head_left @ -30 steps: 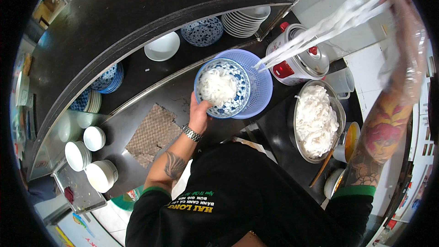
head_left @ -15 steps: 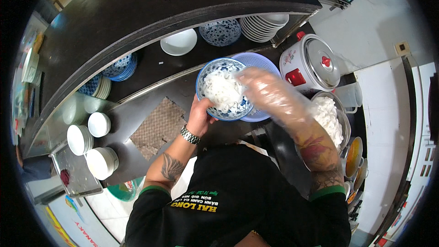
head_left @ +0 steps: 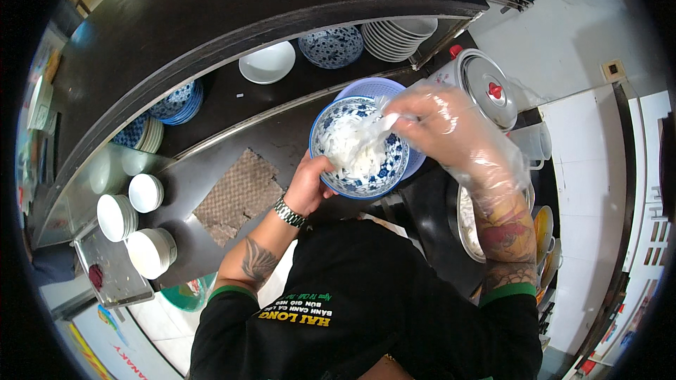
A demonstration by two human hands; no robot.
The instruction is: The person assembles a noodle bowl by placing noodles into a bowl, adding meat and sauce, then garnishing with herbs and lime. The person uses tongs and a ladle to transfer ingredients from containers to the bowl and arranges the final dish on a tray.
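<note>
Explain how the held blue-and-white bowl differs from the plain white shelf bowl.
The blue-and-white round bowl is patterned; the plain white round bowl isn't. The patterned bowl, in the left hand, holds white noodles; the white bowl stands on the dark shelf. Both are round.

Head-worn wide fisheye, facing down, near above counter [head_left: 278, 144].

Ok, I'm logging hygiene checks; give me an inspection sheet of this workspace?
Surface: smooth, dark counter.
Things in use: round blue-and-white patterned bowl; white noodle strands inside.
Clutter: flat brown checked mat with ragged edge; round lilac plastic basket, partly hidden.
Grippers: bare left hand holds the bowl; right hand, in clear plastic glove, over it, grip unclear.
Cables: nothing seen.
Surroundings: round white lidded cooker; stacked round white bowls.
</note>
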